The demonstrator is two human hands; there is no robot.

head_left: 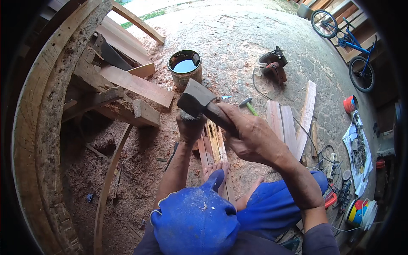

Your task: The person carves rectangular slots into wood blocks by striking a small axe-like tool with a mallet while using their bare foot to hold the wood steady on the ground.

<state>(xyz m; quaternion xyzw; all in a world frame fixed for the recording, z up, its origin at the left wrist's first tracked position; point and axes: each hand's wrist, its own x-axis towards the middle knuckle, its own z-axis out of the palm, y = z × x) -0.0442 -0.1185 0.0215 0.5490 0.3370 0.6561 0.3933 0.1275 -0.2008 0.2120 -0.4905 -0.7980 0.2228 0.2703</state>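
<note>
The axe-like tool (206, 106) is gripped by the closed right hand (255, 136); the left hand (190, 128) is fisted under its head, contents cannot be told; between and below them the slotted timber (216, 146) is laid, long axis pointing forward, the left hand seemingly nearer.

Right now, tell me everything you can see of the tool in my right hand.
The tool has a broad, blocky, dark grey head, apparently metal and worn, on a brown, wooden-looking shaft. Your right hand grips the shaft, hiding its far end. It is held tilted, head toward the upper left, overlapping your left hand in the view; whether they touch is unclear.
</note>
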